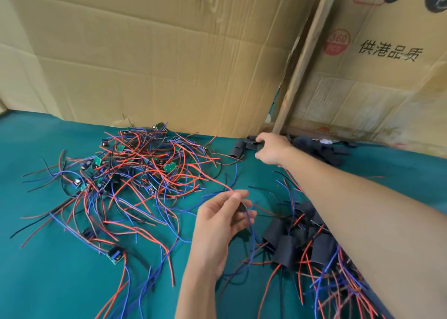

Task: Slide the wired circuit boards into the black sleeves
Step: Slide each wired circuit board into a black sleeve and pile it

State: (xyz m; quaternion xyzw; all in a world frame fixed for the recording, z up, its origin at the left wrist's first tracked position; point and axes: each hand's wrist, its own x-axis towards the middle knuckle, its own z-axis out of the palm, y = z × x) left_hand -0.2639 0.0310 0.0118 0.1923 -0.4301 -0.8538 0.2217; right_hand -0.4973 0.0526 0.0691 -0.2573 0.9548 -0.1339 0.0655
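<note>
A teal cloth (48, 282) covers a work table, with flattened cardboard sheets (157, 52) propped upright along its far edge. On the left half of the cloth lies a loose tangled pile of wired circuit boards (135, 171), small green boards trailing red, blue and black wires in all directions. One board (114, 256) sits apart at the pile's near edge.

Near the centre, the person's left hand (222, 219) is raised palm-up, its thumb and fingers pinched around a small dark board with a red wire and a blue wire running out of the grip.

Right of that hand, at the near right of the cloth, lies a heap of sleeved boards (302, 243), black sleeves with wires sticking from their ends.

The right arm reaches across above this heap to the far right edge of the table. There the right hand (272, 149) curls its fingers around a black sleeve (252, 145) at the edge of a pile of empty black sleeves (326, 149) lying against the cardboard. One sleeve (237, 148) lies just left of the hand.
</note>
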